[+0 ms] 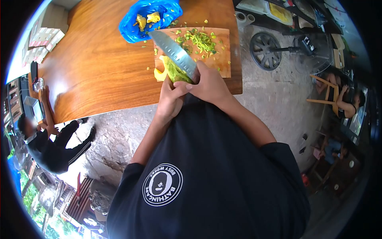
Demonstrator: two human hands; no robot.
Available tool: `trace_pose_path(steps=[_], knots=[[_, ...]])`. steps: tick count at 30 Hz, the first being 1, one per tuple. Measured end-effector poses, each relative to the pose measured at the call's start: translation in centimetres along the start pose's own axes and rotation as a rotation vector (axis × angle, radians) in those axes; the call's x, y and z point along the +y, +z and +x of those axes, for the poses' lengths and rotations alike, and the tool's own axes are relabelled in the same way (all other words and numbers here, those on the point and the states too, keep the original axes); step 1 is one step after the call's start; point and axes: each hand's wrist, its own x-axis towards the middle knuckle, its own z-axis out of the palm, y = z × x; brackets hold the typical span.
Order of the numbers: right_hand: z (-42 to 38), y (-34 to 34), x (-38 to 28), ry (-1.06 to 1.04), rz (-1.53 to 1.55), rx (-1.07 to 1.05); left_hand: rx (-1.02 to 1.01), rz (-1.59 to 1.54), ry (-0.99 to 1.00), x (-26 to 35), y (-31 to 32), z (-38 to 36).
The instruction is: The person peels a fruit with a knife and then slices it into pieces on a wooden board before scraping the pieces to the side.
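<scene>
My left hand [170,98] is closed round the lower end of a green and yellow vegetable or fruit [174,68], held over the near left edge of the wooden cutting board [223,67]. My right hand [209,84] grips a wide-bladed knife [173,49]; its handle is hidden by the fingers. The blade slants up to the left, lying against or just above the green piece. Yellow flesh [160,75] shows beside it on the left. Thin green and yellow shreds [203,42] lie on the board. A blue plastic bag [129,24] behind the board holds yellow pieces [153,17].
The wooden table [95,59] reaches left, with a person [49,147] at its far left side. Small scraps lie round the board. Right of the table are a black wheel-shaped base [265,51], a fan [314,49], and a seated person [348,105].
</scene>
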Motion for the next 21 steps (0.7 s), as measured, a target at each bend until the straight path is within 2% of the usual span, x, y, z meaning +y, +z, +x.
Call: trace_pose_path(steps=[3,5,8,13,21], knots=[[-0.1,-0.5,-0.5,0.011,-0.016,0.039,0.001,-0.097,-0.085,0.4,0.4,-0.3],[-0.3,-1.0,-1.3,0.018,-0.061,0.036,-0.079,0.004,-0.014,0.0,0.1,-0.1],[-0.4,-1.3,-1.8,-0.009,-0.111,0.057,-0.102,-0.003,0.002,-0.2,0.2,0.0],[-0.7,-1.3,-2.2,-0.061,-0.151,0.134,-0.090,0.040,0.025,0.1,1.0,-0.3],[-0.8,-1.2,-2.8,-0.006,-0.252,0.154,-0.088,0.028,0.045,-0.4,1.0,0.0]])
